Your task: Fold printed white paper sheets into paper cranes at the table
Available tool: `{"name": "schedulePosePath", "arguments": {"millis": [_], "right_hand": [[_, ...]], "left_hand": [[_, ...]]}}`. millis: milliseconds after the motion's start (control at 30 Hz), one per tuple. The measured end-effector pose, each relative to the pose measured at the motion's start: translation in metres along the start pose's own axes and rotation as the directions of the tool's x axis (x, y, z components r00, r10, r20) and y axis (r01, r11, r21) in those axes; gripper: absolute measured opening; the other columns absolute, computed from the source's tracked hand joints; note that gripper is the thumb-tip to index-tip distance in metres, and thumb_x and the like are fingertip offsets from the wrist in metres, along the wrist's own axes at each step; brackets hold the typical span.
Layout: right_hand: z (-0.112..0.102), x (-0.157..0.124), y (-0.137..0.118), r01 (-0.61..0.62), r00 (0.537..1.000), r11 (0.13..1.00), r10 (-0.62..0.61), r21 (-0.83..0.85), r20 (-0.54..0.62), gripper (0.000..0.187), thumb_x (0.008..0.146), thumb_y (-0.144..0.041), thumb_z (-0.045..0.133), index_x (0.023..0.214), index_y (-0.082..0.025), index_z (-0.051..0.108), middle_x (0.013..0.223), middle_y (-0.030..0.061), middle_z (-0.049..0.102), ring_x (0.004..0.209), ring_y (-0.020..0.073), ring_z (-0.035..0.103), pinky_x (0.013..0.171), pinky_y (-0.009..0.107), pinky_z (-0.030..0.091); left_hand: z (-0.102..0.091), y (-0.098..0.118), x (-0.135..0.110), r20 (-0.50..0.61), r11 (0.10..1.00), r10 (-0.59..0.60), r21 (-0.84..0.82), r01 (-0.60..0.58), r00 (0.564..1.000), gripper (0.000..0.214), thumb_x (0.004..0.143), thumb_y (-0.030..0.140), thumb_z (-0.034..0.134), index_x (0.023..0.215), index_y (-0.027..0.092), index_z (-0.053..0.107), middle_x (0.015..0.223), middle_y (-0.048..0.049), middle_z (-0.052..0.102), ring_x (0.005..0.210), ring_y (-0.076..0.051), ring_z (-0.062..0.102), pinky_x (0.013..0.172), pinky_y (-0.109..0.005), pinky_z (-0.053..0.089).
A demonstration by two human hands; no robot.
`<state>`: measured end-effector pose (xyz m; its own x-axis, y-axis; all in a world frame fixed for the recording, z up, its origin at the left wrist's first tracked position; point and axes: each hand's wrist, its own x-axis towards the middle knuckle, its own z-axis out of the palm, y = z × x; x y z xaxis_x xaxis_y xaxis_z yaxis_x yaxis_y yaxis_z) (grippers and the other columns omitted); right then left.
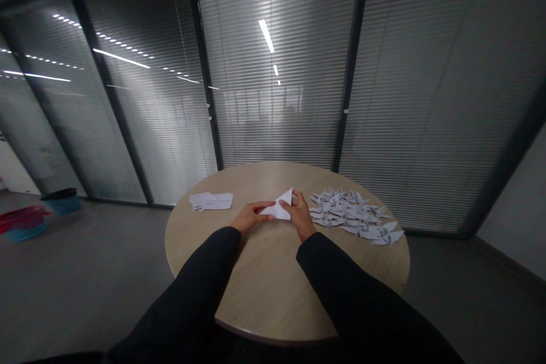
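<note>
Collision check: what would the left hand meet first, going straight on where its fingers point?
Past the folded paper it holds, the left hand would probably meet the right hand first; depth is unclear from one view.

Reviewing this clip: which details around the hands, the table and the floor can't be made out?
All in the head view:
Folded paper: its underside and parts of its edges, hidden by the left hand and right hand.
White sheets: lower ones, covered by those on top; any print is too small to read.
Folded pieces: exact count, because they overlap.
Red and blue tub: left end, cut off by the picture's edge.
</note>
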<state>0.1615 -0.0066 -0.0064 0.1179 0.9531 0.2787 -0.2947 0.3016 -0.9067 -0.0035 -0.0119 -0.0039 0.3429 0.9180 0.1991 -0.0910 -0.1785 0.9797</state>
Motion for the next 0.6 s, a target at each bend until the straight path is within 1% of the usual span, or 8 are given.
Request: {"name": "schedulePosePath", "arguments": {"millis": [67, 133, 200, 300, 367, 433, 533, 600], "right_hand": [[-0.001, -0.001, 0.001, 0.005, 1.000, 1.000, -0.005, -0.002, 0.020, 0.061, 0.053, -0.034, 0.076, 0.106, -0.021, 0.048, 0.078, 0.0017, 0.067, 0.066, 0.0186, 0.063, 0.058, 0.029, 0.049], [-0.001, -0.001, 0.001, 0.006, 0.999, 1.000, -0.005, -0.009, 0.054, 0.054, 0.053, -0.034, 0.076, 0.100, -0.020, 0.052, 0.078, 0.0027, 0.068, 0.064, 0.0186, 0.063, 0.058, 0.029, 0.049], [-0.001, -0.002, 0.001, 0.000, 0.995, 1.000, 0.002, -0.016, 0.104, 0.052, 0.054, -0.034, 0.075, 0.098, -0.019, 0.053, 0.076, 0.0029, 0.068, 0.062, 0.0182, 0.063, 0.057, 0.029, 0.048], [0.000, -0.003, 0.000, -0.010, 0.989, 0.999, 0.015, -0.035, 0.144, 0.055, 0.054, -0.034, 0.076, 0.101, -0.019, 0.052, 0.074, 0.0022, 0.068, 0.059, 0.0173, 0.062, 0.055, 0.028, 0.048], [0.001, -0.004, 0.001, -0.014, 0.990, 0.999, 0.020, -0.046, 0.140, 0.056, 0.054, -0.033, 0.076, 0.102, -0.019, 0.052, 0.075, 0.0017, 0.068, 0.059, 0.0168, 0.062, 0.056, 0.028, 0.048], [0.002, -0.004, 0.001, -0.021, 0.990, 0.999, 0.028, -0.048, 0.140, 0.058, 0.053, -0.032, 0.077, 0.104, -0.019, 0.051, 0.075, 0.0009, 0.067, 0.060, 0.0164, 0.061, 0.056, 0.028, 0.048], [0.004, -0.007, 0.000, -0.039, 0.984, 0.997, 0.048, -0.060, 0.172, 0.062, 0.051, -0.029, 0.077, 0.106, -0.020, 0.051, 0.071, -0.0012, 0.065, 0.060, 0.0155, 0.060, 0.056, 0.027, 0.047], [0.005, -0.008, -0.001, -0.041, 0.983, 0.996, 0.055, -0.084, 0.177, 0.059, 0.051, -0.029, 0.077, 0.103, -0.019, 0.053, 0.066, -0.0028, 0.063, 0.057, 0.0146, 0.059, 0.054, 0.025, 0.045]], "left_hand": [[0.000, 0.001, 0.000, -0.013, 1.000, 0.023, -0.012, -0.024, 1.000, 0.054, 0.054, 0.024, 0.080, 0.105, 0.015, 0.067, 0.102, -0.0100, 0.068, 0.089, -0.018, 0.061, 0.083, -0.029, 0.044], [0.001, 0.002, 0.000, -0.060, 0.998, 0.055, -0.029, -0.057, 0.997, 0.050, 0.057, 0.030, 0.078, 0.104, 0.014, 0.067, 0.099, -0.0107, 0.068, 0.084, -0.017, 0.061, 0.078, -0.027, 0.045], [0.001, 0.001, 0.001, -0.108, 0.997, 0.073, -0.023, -0.076, 0.992, 0.049, 0.059, 0.037, 0.076, 0.100, 0.012, 0.067, 0.088, -0.0098, 0.069, 0.074, -0.015, 0.060, 0.069, -0.025, 0.044], [-0.001, -0.005, 0.005, -0.129, 0.996, 0.071, 0.058, -0.064, 0.989, 0.046, 0.058, 0.047, 0.074, 0.082, 0.008, 0.069, 0.066, -0.0052, 0.065, 0.057, -0.011, 0.053, 0.056, -0.023, 0.038], [-0.002, -0.008, 0.007, -0.136, 0.989, 0.077, 0.139, -0.057, 0.988, 0.045, 0.057, 0.050, 0.073, 0.073, 0.009, 0.069, 0.059, -0.0027, 0.061, 0.052, -0.010, 0.049, 0.052, -0.022, 0.035], [-0.004, -0.010, 0.007, -0.131, 0.979, 0.090, 0.195, -0.064, 0.987, 0.045, 0.057, 0.051, 0.072, 0.071, 0.009, 0.068, 0.057, -0.0020, 0.060, 0.051, -0.009, 0.047, 0.051, -0.022, 0.033], [-0.003, -0.009, 0.005, -0.096, 0.966, 0.112, 0.242, -0.086, 0.989, 0.045, 0.060, 0.052, 0.070, 0.072, 0.009, 0.068, 0.061, -0.0035, 0.062, 0.053, -0.009, 0.049, 0.052, -0.022, 0.034], [-0.001, -0.007, 0.003, -0.080, 0.958, 0.119, 0.270, -0.094, 0.990, 0.045, 0.060, 0.053, 0.069, 0.073, 0.009, 0.068, 0.064, -0.0048, 0.064, 0.055, -0.010, 0.051, 0.053, -0.022, 0.036]]}}
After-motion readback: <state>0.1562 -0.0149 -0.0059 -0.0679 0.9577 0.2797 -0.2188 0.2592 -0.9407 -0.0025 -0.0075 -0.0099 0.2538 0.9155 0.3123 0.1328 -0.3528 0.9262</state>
